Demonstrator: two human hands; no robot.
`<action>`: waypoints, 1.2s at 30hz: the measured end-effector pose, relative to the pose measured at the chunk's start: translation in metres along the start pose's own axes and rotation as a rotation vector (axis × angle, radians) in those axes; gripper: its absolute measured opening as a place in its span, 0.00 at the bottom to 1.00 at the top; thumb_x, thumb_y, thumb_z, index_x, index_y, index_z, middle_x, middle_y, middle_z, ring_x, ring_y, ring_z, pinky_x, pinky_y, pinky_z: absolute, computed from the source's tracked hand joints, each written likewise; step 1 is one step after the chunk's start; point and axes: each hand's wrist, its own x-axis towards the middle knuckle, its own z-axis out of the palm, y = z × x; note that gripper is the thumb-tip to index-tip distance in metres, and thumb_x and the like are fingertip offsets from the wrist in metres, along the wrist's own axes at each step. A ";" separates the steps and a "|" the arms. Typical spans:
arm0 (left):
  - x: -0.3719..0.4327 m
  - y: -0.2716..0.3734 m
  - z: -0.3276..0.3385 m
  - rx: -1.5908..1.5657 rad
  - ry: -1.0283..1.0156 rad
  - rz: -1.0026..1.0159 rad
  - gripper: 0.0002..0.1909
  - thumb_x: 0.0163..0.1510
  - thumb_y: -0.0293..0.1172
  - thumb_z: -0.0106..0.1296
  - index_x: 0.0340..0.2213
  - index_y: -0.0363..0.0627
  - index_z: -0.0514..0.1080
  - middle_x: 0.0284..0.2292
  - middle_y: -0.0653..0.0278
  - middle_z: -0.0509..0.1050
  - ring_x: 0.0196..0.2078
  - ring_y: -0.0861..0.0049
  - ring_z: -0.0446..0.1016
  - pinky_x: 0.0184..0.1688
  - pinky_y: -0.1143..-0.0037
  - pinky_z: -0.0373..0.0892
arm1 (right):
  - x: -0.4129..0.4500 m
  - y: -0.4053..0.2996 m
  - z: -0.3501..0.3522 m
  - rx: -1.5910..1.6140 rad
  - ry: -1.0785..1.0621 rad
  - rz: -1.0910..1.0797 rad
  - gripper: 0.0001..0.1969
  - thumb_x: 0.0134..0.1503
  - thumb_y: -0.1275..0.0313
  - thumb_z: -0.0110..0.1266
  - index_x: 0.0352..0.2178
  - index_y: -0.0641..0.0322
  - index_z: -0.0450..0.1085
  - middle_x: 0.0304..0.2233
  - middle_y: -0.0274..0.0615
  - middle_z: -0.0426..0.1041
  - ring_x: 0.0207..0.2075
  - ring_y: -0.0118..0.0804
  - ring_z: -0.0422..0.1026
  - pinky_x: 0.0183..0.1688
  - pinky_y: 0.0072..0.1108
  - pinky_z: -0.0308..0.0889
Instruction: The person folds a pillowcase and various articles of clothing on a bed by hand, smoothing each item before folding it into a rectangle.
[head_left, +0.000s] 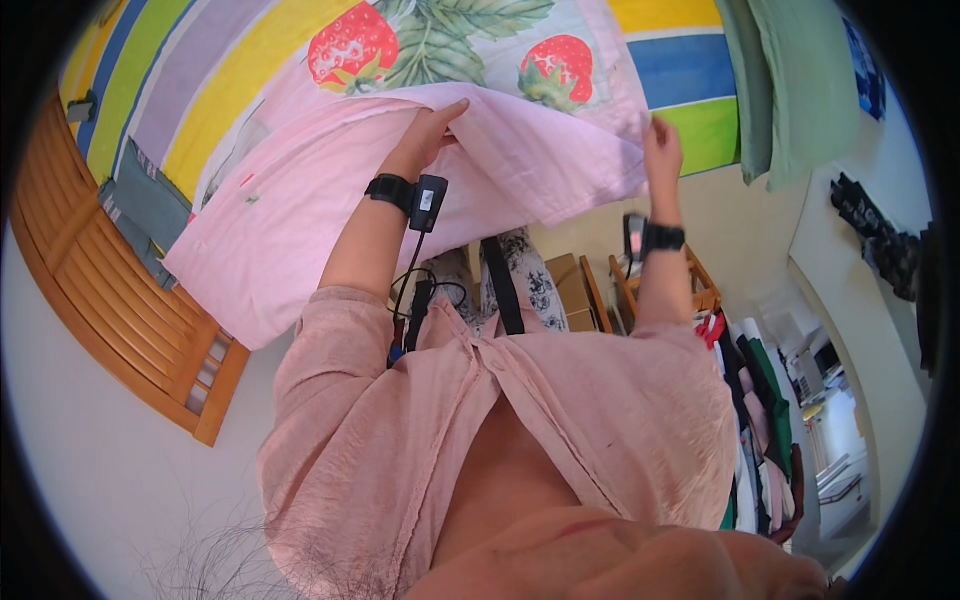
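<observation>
A pink cloth cover (330, 187), perhaps a thin quilt, spreads before me. Its upper face bears large printed strawberries and green leaves, and a plain pink part is turned over toward me. My left hand (429, 141) grips the cloth near its middle, thumb on top, with some fingers hidden by the fabric. At the cover's right edge, my right hand (663, 154) pinches the border with curled fingers. The near edge hangs in loose folds above my legs. Under the cover lies a striped bed sheet (682, 71) in yellow, blue, green and purple.
A slatted wooden headboard (112, 262) stands at the left, with grey-green folded fabric (150, 184) beside it. Green cloth (806, 90) hangs at the bed's right end. Clothes (757, 427) hang at the lower right, near a wooden frame (697, 277) and a cardboard box (570, 289).
</observation>
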 end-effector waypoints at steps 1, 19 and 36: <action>0.004 -0.001 0.000 0.008 -0.006 -0.005 0.22 0.46 0.40 0.52 0.42 0.42 0.64 0.36 0.63 0.70 0.37 0.73 0.69 0.38 0.73 0.66 | -0.031 0.021 -0.002 -0.062 0.046 0.119 0.20 0.47 0.65 0.53 0.37 0.72 0.65 0.34 0.48 0.70 0.36 0.37 0.69 0.40 0.23 0.63; -0.010 0.053 0.036 0.063 0.387 0.590 0.12 0.46 0.30 0.50 0.31 0.32 0.68 0.29 0.62 0.70 0.30 0.79 0.68 0.30 0.79 0.63 | -0.058 -0.072 -0.047 1.166 -0.154 0.481 0.21 0.50 0.70 0.50 0.43 0.72 0.60 0.40 0.49 0.67 0.43 0.39 0.67 0.46 0.27 0.63; -0.034 -0.031 -0.083 0.650 0.340 0.483 0.20 0.47 0.41 0.50 0.40 0.43 0.68 0.39 0.54 0.70 0.42 0.66 0.69 0.45 0.74 0.64 | -0.038 -0.015 0.060 -0.552 -0.001 -0.485 0.18 0.44 0.67 0.51 0.37 0.64 0.67 0.38 0.50 0.67 0.42 0.48 0.64 0.46 0.31 0.59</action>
